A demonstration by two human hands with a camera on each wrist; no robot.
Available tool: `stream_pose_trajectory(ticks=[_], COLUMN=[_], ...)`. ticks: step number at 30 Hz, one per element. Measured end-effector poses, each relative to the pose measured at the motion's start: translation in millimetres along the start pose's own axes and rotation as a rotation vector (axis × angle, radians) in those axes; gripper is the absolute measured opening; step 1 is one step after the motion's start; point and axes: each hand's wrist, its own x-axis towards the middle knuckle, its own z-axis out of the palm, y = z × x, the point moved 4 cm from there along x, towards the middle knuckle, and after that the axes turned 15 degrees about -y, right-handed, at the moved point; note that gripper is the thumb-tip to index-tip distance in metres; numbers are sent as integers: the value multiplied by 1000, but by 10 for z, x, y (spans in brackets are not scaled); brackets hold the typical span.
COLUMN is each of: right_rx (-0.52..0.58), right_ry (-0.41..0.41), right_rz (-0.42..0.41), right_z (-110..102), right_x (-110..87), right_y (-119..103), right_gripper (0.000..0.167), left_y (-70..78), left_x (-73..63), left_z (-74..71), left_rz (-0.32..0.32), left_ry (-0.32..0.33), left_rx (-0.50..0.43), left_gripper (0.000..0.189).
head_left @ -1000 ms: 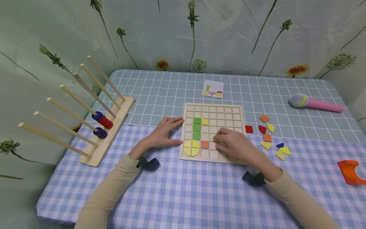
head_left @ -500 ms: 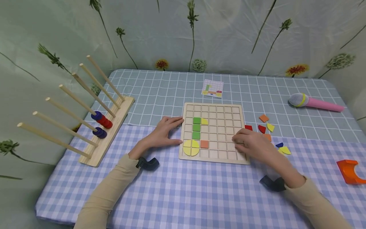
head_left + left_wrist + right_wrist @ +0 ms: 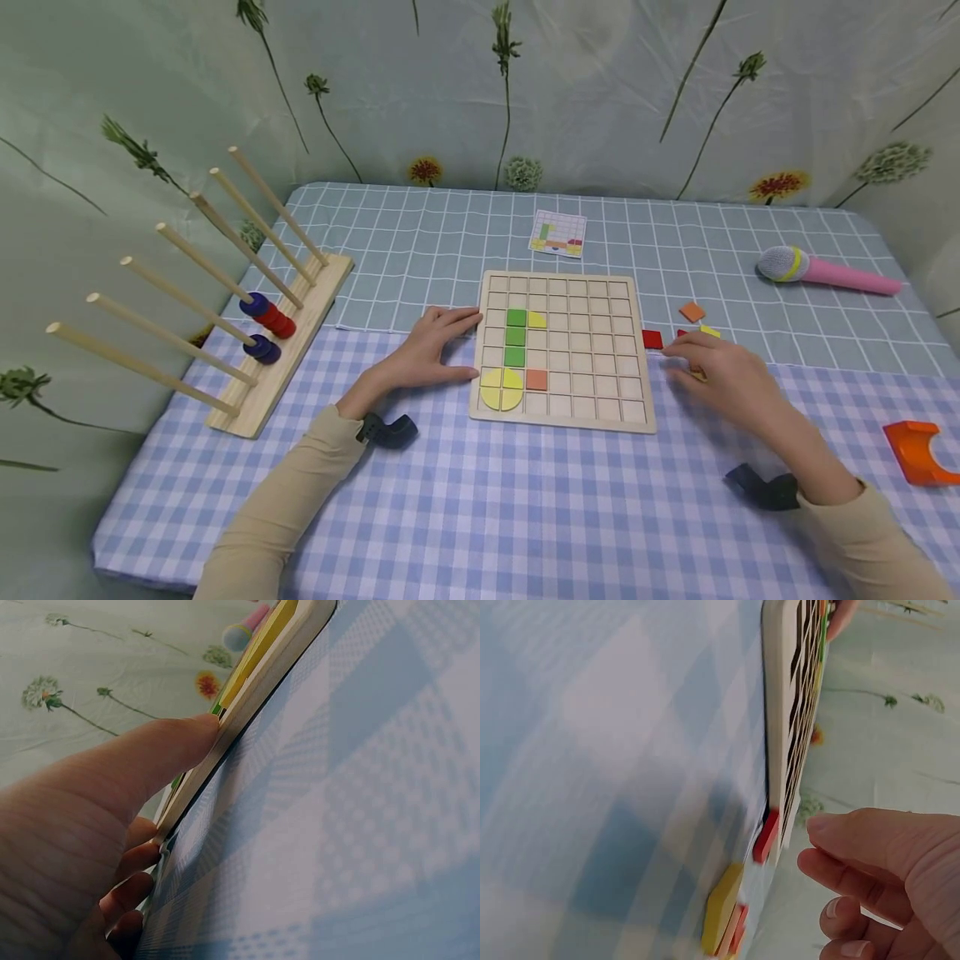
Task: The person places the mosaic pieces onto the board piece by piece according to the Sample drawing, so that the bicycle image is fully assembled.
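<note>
Against the left edge of a wooden grid board [image 3: 581,342] rests my left hand [image 3: 425,354], its thumb and fingertips at the rim. The left wrist view shows the thumb [image 3: 172,746] on the board's side. On the grid lie several green squares [image 3: 515,337] in a column, a yellow quarter piece [image 3: 537,320], yellow quarters [image 3: 502,389] forming a circle, and an orange square [image 3: 536,380]. My right hand [image 3: 727,379] hovers over loose pieces right of the board, holding nothing; thumb and index finger stand slightly apart. A red square [image 3: 652,339] lies near its fingertips.
Beyond the board lies a small pattern card [image 3: 558,232]. A wooden peg rack [image 3: 300,321] with blue and red rings stands at left. To the right are a loose orange square [image 3: 692,312], a pink toy microphone [image 3: 847,273] and an orange curved block [image 3: 912,450].
My right hand has moved right, from over the board to the loose pieces, and now covers several of them. The left hand has stayed at the board's edge.
</note>
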Motion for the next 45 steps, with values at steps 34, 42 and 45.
stream_pose_trajectory(ticks=[34, 42, 45], right_rx=[12, -2, -1], right_ry=[-290, -306, -292], right_rz=[230, 223, 204], right_z=[93, 103, 81], right_x=[-41, -18, -26], right_y=[438, 433, 412], right_gripper=[32, 30, 27], left_y=[-6, 7, 2], left_x=[4, -10, -12], left_z=[22, 27, 17], left_rz=[-3, -6, -6], left_ry=[-11, -8, -1], left_rx=[-1, -4, 3], left_gripper=[84, 84, 84])
